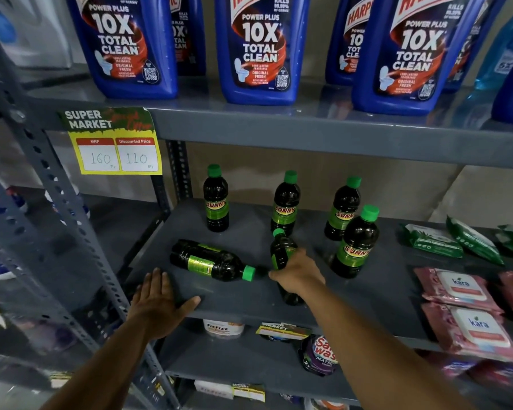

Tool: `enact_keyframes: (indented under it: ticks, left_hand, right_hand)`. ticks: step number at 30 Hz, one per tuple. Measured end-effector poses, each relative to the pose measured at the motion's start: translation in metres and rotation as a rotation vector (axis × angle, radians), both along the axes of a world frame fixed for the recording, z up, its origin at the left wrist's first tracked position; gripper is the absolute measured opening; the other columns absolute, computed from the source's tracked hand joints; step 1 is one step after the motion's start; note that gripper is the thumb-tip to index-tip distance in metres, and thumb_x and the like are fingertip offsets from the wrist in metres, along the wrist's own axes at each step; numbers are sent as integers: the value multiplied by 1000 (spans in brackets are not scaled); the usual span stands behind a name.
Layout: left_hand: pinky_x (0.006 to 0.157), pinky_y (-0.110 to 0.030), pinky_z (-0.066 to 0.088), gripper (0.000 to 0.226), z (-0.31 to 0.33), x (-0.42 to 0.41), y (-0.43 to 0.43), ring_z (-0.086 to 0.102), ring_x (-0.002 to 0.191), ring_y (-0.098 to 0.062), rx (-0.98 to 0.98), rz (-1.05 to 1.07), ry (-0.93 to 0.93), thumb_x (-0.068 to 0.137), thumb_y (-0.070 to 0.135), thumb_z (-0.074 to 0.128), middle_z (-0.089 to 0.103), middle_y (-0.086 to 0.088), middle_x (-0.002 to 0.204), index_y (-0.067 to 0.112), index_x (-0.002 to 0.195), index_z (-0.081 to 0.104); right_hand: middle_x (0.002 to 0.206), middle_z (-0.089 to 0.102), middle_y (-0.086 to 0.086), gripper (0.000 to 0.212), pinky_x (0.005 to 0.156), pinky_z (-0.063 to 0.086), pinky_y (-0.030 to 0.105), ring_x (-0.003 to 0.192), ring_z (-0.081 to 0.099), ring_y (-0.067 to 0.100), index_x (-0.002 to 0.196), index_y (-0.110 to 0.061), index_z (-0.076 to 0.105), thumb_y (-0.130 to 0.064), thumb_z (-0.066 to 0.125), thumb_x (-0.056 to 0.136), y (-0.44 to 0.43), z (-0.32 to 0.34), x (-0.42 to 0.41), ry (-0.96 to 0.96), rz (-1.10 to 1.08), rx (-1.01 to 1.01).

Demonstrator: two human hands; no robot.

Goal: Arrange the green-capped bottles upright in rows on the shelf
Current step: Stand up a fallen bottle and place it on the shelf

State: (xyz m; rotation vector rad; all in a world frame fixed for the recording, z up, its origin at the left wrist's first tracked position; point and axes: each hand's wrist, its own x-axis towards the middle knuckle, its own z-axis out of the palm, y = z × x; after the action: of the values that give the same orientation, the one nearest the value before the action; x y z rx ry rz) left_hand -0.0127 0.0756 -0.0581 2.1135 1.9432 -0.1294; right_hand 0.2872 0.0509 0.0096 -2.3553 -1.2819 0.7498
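Grey shelf [249,303]: right hand [298,272] clamped on lying bottle [282,253]; left hand [160,303] flat, fingers spread.

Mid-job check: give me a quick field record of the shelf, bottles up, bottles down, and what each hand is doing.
shelf: grey metal shelf
upright bottles: four; back left, back middle, back right, front right
lying bottle: one, on its side, cap pointing right
gripped bottle: one, tilted, cap pointing away, not yet upright
left hand: open, flat on the shelf's front edge
right hand: closed around the tilted bottle
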Motion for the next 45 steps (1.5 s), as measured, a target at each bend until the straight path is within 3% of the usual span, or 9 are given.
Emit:
enact_keyframes:
  ticks: [4,7,13,19,27,33,38,43,45]
  left_hand:
    - [120,-45,-4,129,2,-1,1,-16,147,-28,-7,-4,11,54,94,-1,-19,-14,160,7,148,-16]
    - [120,-44,-4,131,1,0,1,-16,147,-28,-6,-5,13,52,94,-4,-20,-14,160,6,148,-16]
    - [119,-44,-3,133,-4,-2,4,-14,148,-28,25,7,1,50,97,-5,-17,-14,161,7,149,-13]
    - [119,-44,-2,134,-5,-1,3,-11,148,-29,41,5,4,50,96,-5,-14,-15,161,6,149,-11]
    - [119,-45,-2,133,-5,-2,2,-13,148,-28,36,1,-3,52,96,-4,-16,-15,161,6,149,-12]
    - [119,-46,-1,132,-5,-3,2,-13,148,-29,22,-8,0,52,96,-4,-16,-15,161,5,148,-13]
    - [120,-45,-2,131,-2,-4,1,-15,147,-28,19,-6,-3,53,95,-2,-18,-14,160,6,148,-14]
    - [119,-45,-2,131,1,0,-2,-14,148,-28,17,-11,-6,53,95,-2,-17,-14,160,6,148,-14]
    - [119,-45,0,131,1,-2,-1,-14,148,-29,28,-2,-7,53,95,-1,-17,-14,161,6,149,-13]
  right_hand:
    - [117,58,12,87,81,53,46,102,60,34,131,-16,27,-44,77,65,1,-11,2,74,-95,180]
    - [131,51,15,104,92,47,49,119,50,36,145,-13,18,-45,79,67,-1,-20,5,91,-125,498]
    - [130,51,10,101,96,32,47,119,41,35,140,-14,32,-53,82,61,-8,-37,8,93,-141,815]
    - [130,49,2,91,100,39,36,123,46,21,139,-22,24,-30,83,70,-4,-46,11,332,-12,766]
    - [115,56,-20,88,84,42,19,105,54,-7,133,-45,24,-13,74,69,-5,-49,28,371,66,659]
    - [117,53,0,85,89,43,32,105,52,13,127,-20,42,-25,89,56,6,-34,37,231,67,606]
    - [103,54,-6,69,78,45,33,94,53,12,110,-29,39,-33,87,60,4,-37,33,165,87,540]
    - [109,58,-2,66,86,47,38,108,56,22,111,-40,42,-24,78,59,1,-39,29,205,164,539]
    - [113,60,0,69,89,46,41,111,55,25,116,-33,43,-36,83,59,-2,-40,28,106,168,503]
